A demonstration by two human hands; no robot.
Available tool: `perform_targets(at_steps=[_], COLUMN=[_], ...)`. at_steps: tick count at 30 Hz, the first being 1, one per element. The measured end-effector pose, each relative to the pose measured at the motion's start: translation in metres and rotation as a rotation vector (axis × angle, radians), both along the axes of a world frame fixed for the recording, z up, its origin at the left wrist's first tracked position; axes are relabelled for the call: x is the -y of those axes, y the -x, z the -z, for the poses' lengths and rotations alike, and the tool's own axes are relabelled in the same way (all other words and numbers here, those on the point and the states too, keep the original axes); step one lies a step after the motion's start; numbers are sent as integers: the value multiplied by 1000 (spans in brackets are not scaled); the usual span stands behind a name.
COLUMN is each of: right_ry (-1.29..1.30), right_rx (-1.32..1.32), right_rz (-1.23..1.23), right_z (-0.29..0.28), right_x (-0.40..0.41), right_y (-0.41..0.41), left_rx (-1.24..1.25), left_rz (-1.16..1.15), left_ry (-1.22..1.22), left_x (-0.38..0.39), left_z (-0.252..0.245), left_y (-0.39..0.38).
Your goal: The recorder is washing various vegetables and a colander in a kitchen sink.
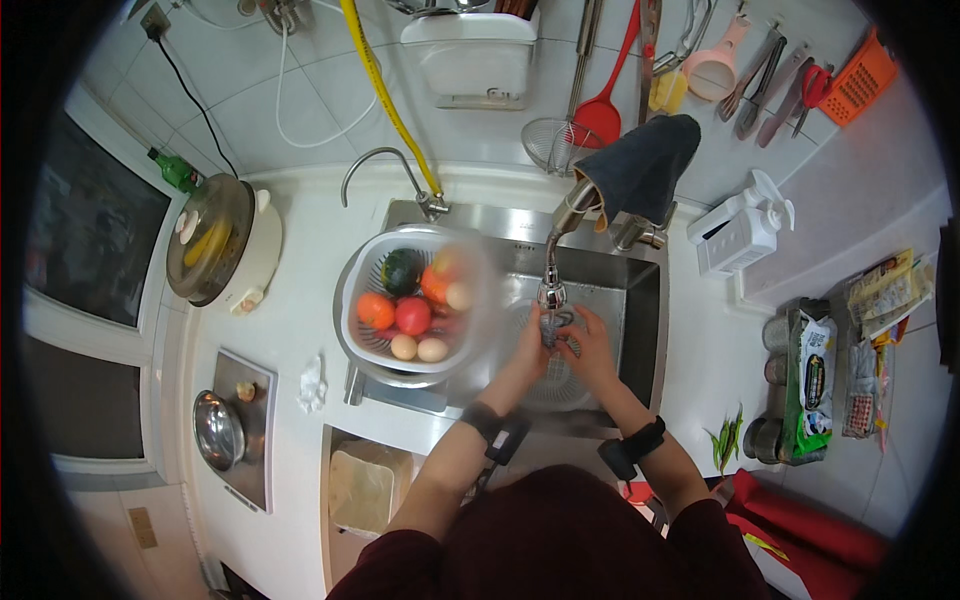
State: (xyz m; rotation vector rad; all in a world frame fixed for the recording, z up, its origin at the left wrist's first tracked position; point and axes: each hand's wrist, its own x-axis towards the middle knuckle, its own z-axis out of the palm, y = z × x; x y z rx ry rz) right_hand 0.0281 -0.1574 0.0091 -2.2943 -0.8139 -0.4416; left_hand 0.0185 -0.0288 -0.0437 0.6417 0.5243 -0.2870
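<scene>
In the sink basin [637, 330], my left hand [531, 346] is cupped just beneath the spout of the chrome tap [552, 291]. A small greyish thing [555, 327], blurred by running water, is held at its fingers. My right hand [591, 351] meets it from the other side with bent fingers; whether they grip it is unclear. Below both hands lies a translucent ribbed strainer basket [556, 386]. Left of them, a white colander [352, 330] rests over a metal bowl, holding tomatoes [412, 316], eggs [432, 349], an orange fruit [375, 310] and a dark green vegetable [401, 271].
A dark cloth [645, 165] drapes over the tap's neck. Left stand an electric steamer [225, 247] and a board [255, 435] with a steel bowl [219, 430]. White pump bottles [739, 236] and green chillies [724, 441] are on the right. Utensils, including a red ladle [600, 112], hang behind.
</scene>
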Motion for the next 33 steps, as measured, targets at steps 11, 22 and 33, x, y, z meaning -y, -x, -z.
perform_targets(at_steps=[11, 22, 33], right_ry=[-193, -209, 53], right_rx=[-261, -351, -311], right_rz=[-121, -99, -116], right_z=[6, -14, -11], right_x=[-4, 52, 102], right_y=[-2, -12, -44], left_rx=[-16, -227, 88], left_rz=[-89, -66, 457], left_ry=[34, -111, -616], left_x=[10, 12, 49], left_z=[-21, -41, -38], left_y=[-6, -7, -6])
